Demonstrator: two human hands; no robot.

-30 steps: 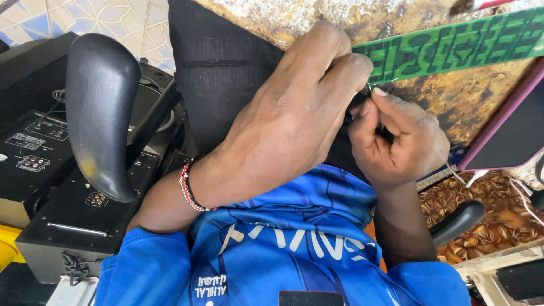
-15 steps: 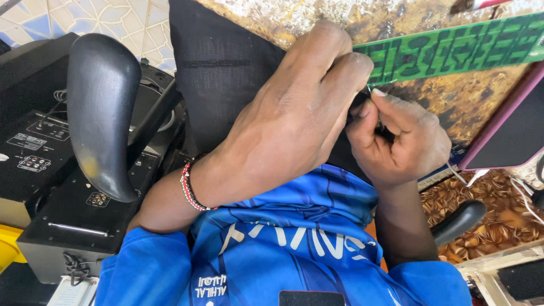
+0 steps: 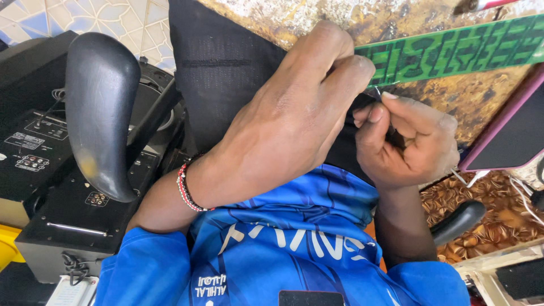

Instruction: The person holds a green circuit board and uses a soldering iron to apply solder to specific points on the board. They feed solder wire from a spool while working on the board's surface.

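Note:
My left hand [image 3: 289, 122] lies over a black cloth [image 3: 226, 73] and pinches the end of a green patterned woven strip [image 3: 453, 51] between thumb and fingers. A beaded bracelet [image 3: 186, 187] circles that wrist. My right hand [image 3: 408, 141] is curled tight beside it, thumb and forefinger pinched on a thin needle [image 3: 378, 92] at the strip's end. The two hands touch at the fingertips. The black cloth runs under both hands down to my blue shirt [image 3: 283, 249].
A black chair armrest [image 3: 102, 107] stands at the left, over black audio equipment [image 3: 39, 153]. A second armrest [image 3: 456, 221] shows at the right. A pink-edged dark tablet [image 3: 510, 136] lies at the right on a mottled brown surface [image 3: 396, 17].
My right hand has shifted slightly at the strip's end; the left hand keeps its hold. Nothing else has moved.

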